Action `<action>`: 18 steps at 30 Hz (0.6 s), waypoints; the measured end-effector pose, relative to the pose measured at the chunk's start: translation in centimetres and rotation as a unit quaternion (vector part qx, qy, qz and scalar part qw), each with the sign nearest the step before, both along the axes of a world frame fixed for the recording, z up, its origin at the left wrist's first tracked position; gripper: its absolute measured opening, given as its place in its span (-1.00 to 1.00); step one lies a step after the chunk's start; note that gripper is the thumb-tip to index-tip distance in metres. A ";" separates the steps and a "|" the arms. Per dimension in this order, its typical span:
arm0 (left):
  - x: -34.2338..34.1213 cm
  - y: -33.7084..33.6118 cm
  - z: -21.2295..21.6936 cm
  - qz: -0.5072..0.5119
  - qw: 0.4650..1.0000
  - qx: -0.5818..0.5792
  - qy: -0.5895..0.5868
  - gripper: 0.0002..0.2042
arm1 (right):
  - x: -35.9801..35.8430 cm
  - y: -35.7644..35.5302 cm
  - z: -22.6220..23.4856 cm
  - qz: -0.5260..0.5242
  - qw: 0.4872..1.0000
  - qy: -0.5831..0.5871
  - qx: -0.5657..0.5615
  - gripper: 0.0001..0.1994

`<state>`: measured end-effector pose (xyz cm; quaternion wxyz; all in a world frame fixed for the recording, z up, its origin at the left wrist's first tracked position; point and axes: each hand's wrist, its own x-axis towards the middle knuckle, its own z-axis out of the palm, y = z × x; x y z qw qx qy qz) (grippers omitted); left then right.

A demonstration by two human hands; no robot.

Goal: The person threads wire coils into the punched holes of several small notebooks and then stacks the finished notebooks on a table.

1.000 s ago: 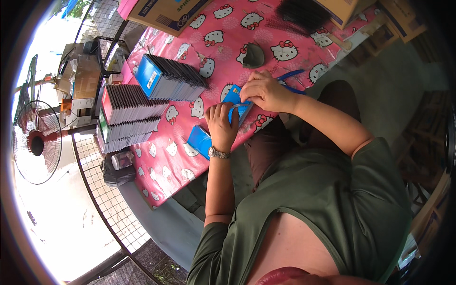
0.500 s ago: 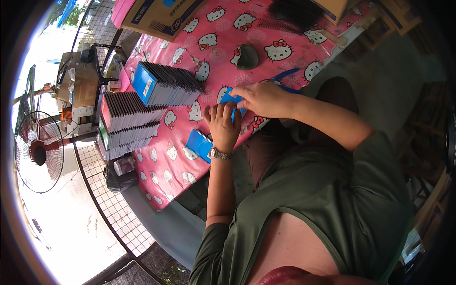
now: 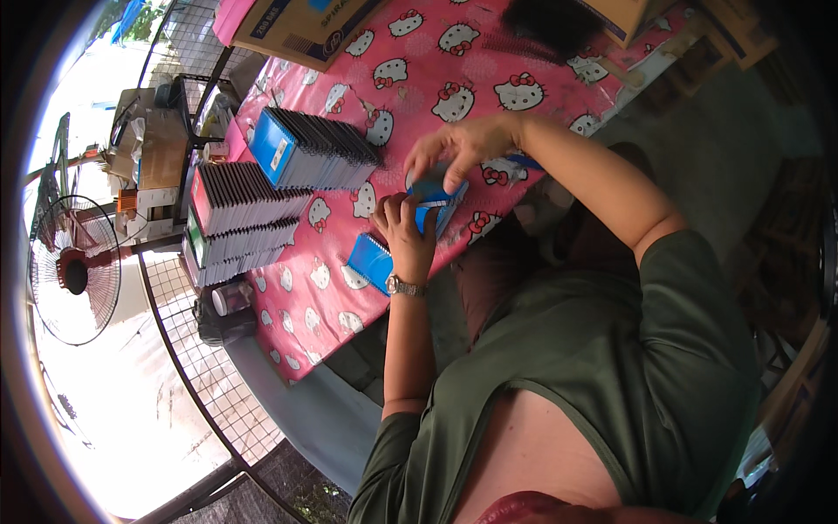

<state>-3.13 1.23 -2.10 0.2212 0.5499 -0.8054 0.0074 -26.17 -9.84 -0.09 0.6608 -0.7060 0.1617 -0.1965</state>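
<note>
A small blue notebook lies near the table's front edge. Bent over its left side, the fingers of my left hand hold it down. Above the same notebook, my right hand grips a dark green-grey piece, soft or pad-like, against the cover. Its exact kind is not clear. A second blue spiral notebook rests beside my left wrist, partly covered by it. Right of my right hand, the blue handle of a tool shows, mostly hidden behind my forearm.
Stacked spiral notebooks with blue, red and green covers stand on the left of the pink patterned tablecloth. Cardboard boxes and a black bristly bundle sit at the back. A fan stands far left.
My right hand has taken the dark green-grey piece from farther back on the table and brought it onto the blue notebook. My left hand stays at the notebook.
</note>
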 end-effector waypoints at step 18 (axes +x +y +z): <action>2.7 -1.0 0.1 -0.035 0.980 0.039 0.192 -0.74 | 0.4 0.5 -0.5 0.004 0.987 -0.075 0.144 -0.58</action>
